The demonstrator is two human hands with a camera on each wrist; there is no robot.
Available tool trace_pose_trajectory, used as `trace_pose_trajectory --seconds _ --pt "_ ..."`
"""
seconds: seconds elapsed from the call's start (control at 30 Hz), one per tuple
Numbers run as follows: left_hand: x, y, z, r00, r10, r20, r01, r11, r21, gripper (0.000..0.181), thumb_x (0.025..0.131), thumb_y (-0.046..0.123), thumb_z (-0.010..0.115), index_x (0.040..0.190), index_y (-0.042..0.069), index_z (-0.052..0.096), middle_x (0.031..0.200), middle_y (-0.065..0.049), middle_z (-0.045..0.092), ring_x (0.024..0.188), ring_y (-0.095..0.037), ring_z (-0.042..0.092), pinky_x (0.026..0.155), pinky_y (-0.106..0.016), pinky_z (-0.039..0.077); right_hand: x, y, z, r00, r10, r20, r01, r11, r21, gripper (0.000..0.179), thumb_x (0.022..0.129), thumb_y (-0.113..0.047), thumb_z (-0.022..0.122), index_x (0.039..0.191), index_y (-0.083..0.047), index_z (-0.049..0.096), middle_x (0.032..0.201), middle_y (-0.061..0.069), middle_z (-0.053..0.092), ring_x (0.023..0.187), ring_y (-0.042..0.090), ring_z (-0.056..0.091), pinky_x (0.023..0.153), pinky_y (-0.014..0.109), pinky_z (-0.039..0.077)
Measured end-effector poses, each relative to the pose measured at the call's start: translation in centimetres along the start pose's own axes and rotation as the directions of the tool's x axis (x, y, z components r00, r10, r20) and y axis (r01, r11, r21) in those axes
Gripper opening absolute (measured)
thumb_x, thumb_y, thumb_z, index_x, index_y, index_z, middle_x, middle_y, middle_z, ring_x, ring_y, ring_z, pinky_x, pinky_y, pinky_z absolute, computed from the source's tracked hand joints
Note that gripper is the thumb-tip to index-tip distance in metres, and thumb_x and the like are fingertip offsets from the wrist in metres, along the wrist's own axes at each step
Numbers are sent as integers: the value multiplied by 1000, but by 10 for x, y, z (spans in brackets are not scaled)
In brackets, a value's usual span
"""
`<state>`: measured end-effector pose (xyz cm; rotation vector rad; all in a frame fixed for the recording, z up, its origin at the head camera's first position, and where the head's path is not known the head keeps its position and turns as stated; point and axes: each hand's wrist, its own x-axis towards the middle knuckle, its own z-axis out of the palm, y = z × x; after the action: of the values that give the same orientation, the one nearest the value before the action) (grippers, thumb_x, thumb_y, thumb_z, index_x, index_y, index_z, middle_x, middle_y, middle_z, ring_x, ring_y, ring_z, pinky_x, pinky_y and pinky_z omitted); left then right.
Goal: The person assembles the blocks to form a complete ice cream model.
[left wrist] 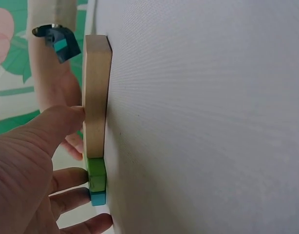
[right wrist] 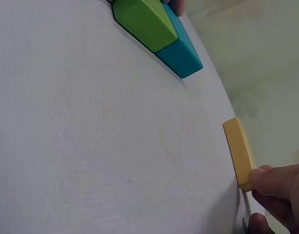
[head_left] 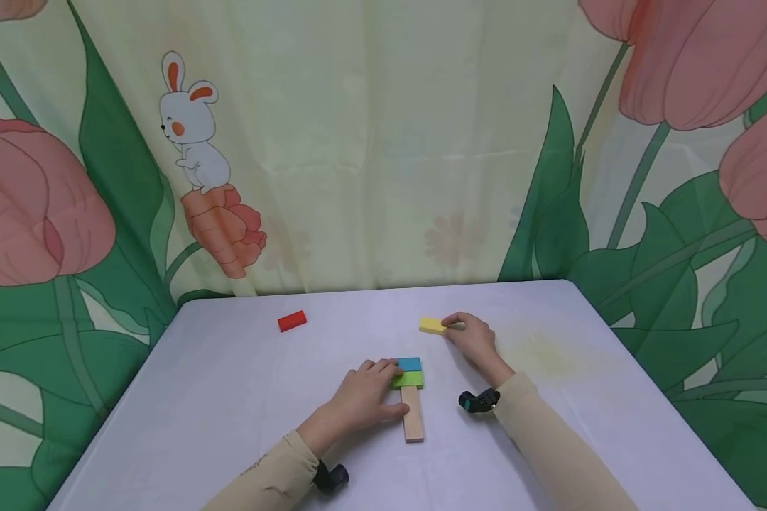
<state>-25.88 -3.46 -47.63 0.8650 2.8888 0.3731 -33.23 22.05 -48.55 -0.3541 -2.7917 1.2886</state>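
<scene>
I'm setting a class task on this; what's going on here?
A person's right hand pinches one end of a yellow block. The left hand rests along a row of a blue block, a green block and a plain wooden block. A red block lies apart, toward the far left of the table.

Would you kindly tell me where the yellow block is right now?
In the head view, the yellow block is pinched in the right hand, beyond and right of the blue block.
</scene>
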Motion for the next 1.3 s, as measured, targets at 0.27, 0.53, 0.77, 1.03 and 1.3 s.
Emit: trace_pose_trajectory --seconds 0.27,0.53,0.77,1.03,1.3 --pt "0 -1 2 1000 6 -17 -6 1000 -5 64 90 59 71 141 22 59 154 0 53 134 -26 53 95 -51 51 -3 -11 10 996 -79 37 80 996 -41 17 95 -17 70 112 -14 74 131 12 70 130 35 56 110 58 26" --pt "1 -2 2 1000 3 -20 -4 1000 -15 65 90 60 70 141 22 59 155 1 52 135 -27 52 96 -52 51 -5 -20 18 991 -112 70 115 992 -50 17 96 -18 70 112 -16 75 133 9 69 132 34 55 113 60 25" --pt "0 0 1 1000 -7 -8 7 1000 -18 66 89 60 71 142 22 59 155 0 52 135 -27 52 97 -52 51 -7 -22 24 990 -113 88 118 991 -55 15 96 -18 70 111 -18 75 132 7 70 133 33 55 113 60 26" --pt "-3 0 2 1000 3 -12 -3 1000 -12 65 90 60 71 142 22 59 155 0 53 134 -27 53 95 -51 51 -11 -25 31 984 -140 112 147 988 -52 14 95 -19 71 108 -20 75 132 6 70 132 32 55 111 60 29" --pt "-2 -2 3 1000 4 -15 -4 1000 -11 66 90 60 70 142 22 59 155 0 52 134 -27 52 95 -51 51 -14 -31 33 982 -122 146 135 988 -80 13 96 -23 72 108 -23 75 136 6 68 132 32 55 110 60 33"
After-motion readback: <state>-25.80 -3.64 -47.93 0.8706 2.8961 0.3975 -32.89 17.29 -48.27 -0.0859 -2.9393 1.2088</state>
